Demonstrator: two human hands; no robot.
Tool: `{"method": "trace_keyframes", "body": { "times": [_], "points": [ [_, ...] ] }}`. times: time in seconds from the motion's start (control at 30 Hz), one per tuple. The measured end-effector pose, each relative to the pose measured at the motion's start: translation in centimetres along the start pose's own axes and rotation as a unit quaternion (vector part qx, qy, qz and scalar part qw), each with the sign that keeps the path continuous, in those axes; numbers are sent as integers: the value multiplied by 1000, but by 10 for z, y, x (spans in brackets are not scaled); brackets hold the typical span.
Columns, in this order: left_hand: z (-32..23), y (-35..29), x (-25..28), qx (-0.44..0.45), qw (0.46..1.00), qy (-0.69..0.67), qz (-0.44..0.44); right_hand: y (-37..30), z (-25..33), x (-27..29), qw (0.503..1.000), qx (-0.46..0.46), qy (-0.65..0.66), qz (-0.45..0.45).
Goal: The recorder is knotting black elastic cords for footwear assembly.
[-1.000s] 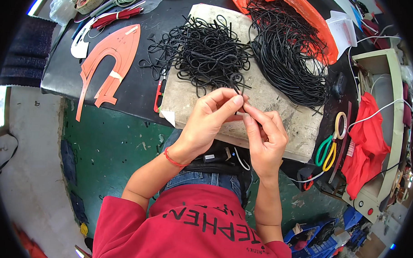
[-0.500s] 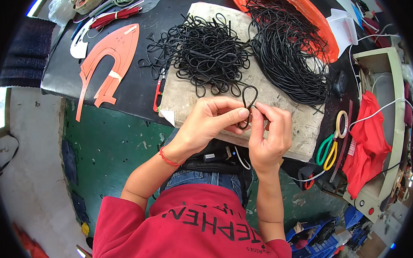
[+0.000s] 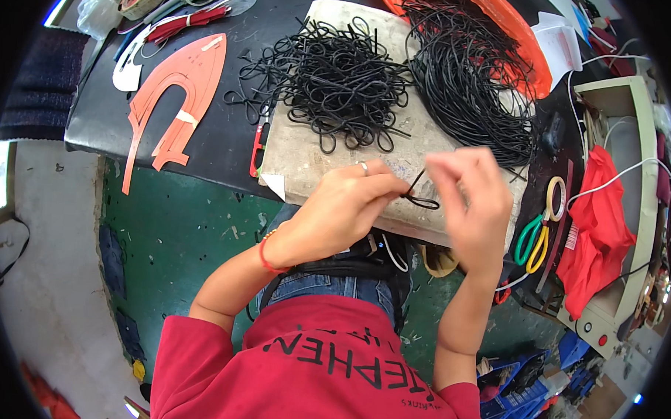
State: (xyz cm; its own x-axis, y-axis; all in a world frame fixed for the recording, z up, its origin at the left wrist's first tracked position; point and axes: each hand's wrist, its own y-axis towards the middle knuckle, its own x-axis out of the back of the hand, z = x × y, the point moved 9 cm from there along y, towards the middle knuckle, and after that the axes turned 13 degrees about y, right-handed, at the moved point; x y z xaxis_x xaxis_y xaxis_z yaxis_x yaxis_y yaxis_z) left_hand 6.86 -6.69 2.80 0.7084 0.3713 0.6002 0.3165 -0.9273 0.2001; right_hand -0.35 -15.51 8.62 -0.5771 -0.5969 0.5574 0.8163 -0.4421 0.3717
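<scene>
A thin black cord (image 3: 423, 204) with a small loop in it is pinched between the thumb and fingers of my left hand (image 3: 343, 206), over the near part of a pale worn board (image 3: 300, 168). One strand rises from the pinch toward my right hand (image 3: 477, 203). That hand is smeared by motion, its fingertips close to the strand's upper end; whether they grip it I cannot tell. Beyond my hands lies a tangled pile of looped black cords (image 3: 347, 84). To its right a thick bundle of loose black cords (image 3: 465, 103) spills from an orange-red plastic bag (image 3: 515, 31).
Orange curved templates (image 3: 151, 92) lie on the black tabletop (image 3: 204, 149) at left. A red-handled tool (image 3: 257, 148) is beside the board. Right of the board are yellow-and-green-handled scissors (image 3: 539, 246), a tape roll (image 3: 555, 199) and red fabric (image 3: 597, 226).
My right hand has moved right, away from my left. My left hand has turned over more, its back now showing. The cord's upright loop now lies lower, pointing right.
</scene>
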Motion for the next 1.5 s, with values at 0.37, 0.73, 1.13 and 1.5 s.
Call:
{"method": "trace_keyframes", "body": {
  "times": [0.37, 0.73, 1.13, 1.5],
  "points": [
    [42, -1, -23, 212, 878, -425, 54, -55, -40, -27, 947, -233, 218, -47],
    [39, -6, -16, 215, 883, -418, 7, -54, -39, -44, 865, -253, 432, -40],
    [32, -13, -6, 140, 938, -303, -97, -55, -58, -56, 790, -373, 477, -93],
    [10, -9, 3, 60, 990, -127, -22, -43, -48, -37, 917, -217, 331, -60]
  ]
}}
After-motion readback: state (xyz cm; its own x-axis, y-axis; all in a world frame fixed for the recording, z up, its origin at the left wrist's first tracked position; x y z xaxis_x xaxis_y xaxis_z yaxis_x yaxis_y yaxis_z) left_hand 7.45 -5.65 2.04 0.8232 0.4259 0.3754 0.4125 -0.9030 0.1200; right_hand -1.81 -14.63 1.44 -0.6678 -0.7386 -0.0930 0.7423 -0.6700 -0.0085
